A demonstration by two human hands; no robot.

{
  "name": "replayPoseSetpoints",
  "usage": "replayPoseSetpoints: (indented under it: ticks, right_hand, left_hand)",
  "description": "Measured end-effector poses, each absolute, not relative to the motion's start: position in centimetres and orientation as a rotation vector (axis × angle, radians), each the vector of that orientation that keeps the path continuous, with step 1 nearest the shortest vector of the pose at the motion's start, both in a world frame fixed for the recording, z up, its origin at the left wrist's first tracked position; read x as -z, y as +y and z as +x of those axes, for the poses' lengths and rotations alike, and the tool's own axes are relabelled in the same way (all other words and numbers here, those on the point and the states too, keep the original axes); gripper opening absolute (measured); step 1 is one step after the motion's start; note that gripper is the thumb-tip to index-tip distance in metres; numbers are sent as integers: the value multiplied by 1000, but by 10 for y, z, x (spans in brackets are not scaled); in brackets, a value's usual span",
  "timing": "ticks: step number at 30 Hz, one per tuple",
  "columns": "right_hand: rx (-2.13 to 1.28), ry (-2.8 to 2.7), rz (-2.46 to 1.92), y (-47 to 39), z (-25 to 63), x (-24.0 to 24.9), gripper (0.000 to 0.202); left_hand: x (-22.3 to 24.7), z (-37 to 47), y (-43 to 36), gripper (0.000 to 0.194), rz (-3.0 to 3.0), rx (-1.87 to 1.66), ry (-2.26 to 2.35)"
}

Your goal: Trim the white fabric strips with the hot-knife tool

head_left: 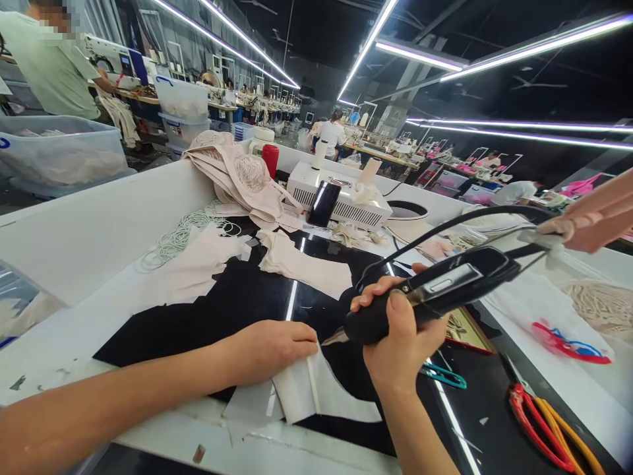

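My right hand (403,343) is wrapped round the black handle of a small electric iron (440,284), thumb on top. A black cord runs from its raised rear end. The iron's narrow tip points down left, close to my left fingers; whether it touches the cloth I cannot tell. My left hand (279,349) lies over a cream fabric piece (341,392), its fingers pressed together on the upper edge. A raised seam runs down the piece. Under it is the dark, glossy work surface (247,303). Beyond my hands lies a stack of cream cut pieces (304,264).
Red-and-orange-handled scissors (541,422) and a teal thread snip (448,376) lie at right. Lace bra cups (242,171) are piled at back left, near a white machine box (341,198) and a phone (324,203). A co-worker (54,66) stands at far left.
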State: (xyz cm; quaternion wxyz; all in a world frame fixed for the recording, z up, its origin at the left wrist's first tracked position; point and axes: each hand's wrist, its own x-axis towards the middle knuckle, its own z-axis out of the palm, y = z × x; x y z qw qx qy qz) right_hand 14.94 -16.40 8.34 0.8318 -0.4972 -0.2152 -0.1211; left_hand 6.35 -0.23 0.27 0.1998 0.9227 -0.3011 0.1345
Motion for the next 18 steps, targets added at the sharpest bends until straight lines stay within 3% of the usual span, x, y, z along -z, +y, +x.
replayPoseSetpoints:
  ticks: [18]
  right_hand:
    - [248, -448, -1073, -160, 149, -78, 44]
  left_hand:
    - [-3, 62, -1, 32, 2610, -398, -892]
